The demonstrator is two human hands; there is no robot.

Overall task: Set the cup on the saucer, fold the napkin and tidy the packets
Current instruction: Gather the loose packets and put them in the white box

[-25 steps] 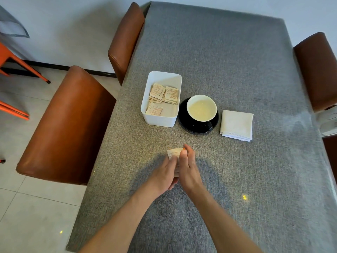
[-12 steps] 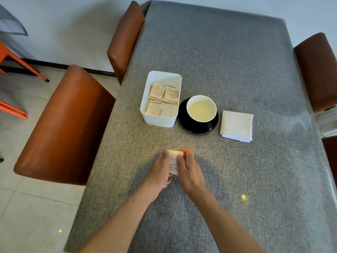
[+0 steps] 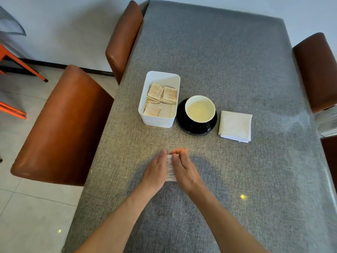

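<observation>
A white cup [image 3: 200, 109] with pale liquid sits on a black saucer [image 3: 193, 127] at the table's middle. A folded white napkin [image 3: 235, 126] lies just right of the saucer. Left of it stands a white box [image 3: 158, 121] holding several beige packets [image 3: 161, 94]. Nearer to me, my left hand [image 3: 156, 168] and my right hand [image 3: 184, 168] hold a small stack of packets [image 3: 171, 168] between them on the cloth. The left hand's fingers look straight against the stack's left side. The right hand's fingers curl over its far end.
A grey cloth covers the table [image 3: 218, 61]. Two brown chairs [image 3: 62, 128] stand along the left edge, and another brown chair [image 3: 315, 70] is at the right. Orange furniture legs [image 3: 16, 59] show at far left on the tiled floor.
Both hands have slid a little toward me with the packets. The packet first seen above my fingertips now lies between my palms, squared up.
</observation>
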